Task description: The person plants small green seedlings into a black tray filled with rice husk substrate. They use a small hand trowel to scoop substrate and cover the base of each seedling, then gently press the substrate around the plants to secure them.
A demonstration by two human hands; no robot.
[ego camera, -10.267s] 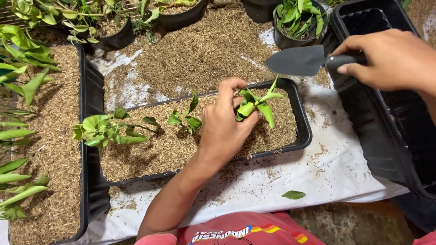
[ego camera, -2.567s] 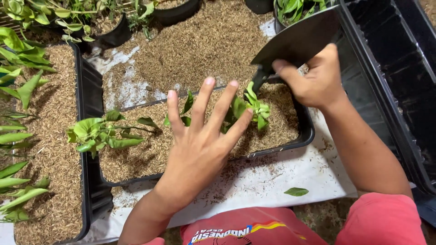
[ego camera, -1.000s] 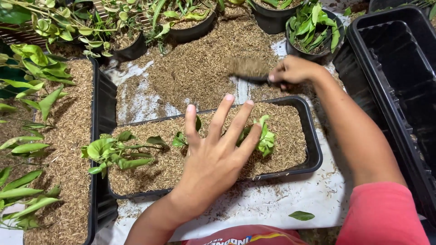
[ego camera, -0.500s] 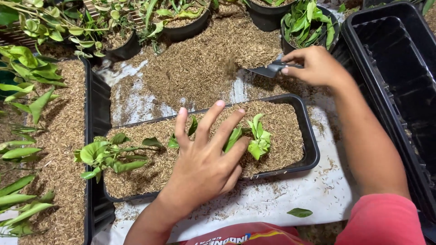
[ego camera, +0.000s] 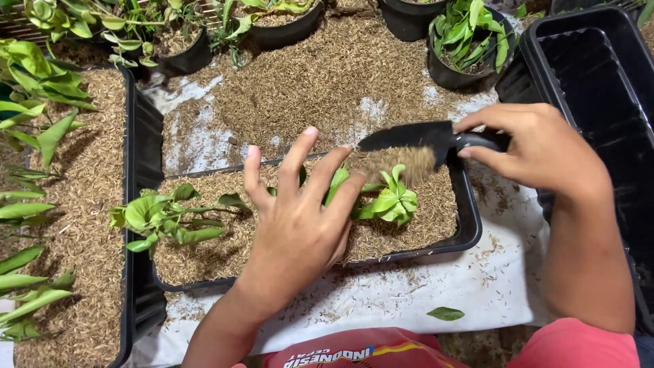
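Fingers (ego camera: 300, 163) of the left hand (ego camera: 296, 228) are spread wide and grip nothing, lying flat on the husk filling of the black rectangular tray (ego camera: 470, 225) with a small green cutting (ego camera: 392, 197) just beyond their tips, while the right hand (ego camera: 538, 146) has its fingers curled tight round the handle of a black trowel (ego camera: 409, 136). The trowel's blade hangs over the tray's far rim, tipping brown husk (ego camera: 398, 163) down beside the cutting. Inside the tray's left end lies a second leafy cutting (ego camera: 163, 218); beyond the tray a loose husk pile (ego camera: 306, 82) spreads toward round black pots (ego camera: 463, 44), and right of it stands an empty black planter (ego camera: 599, 75).
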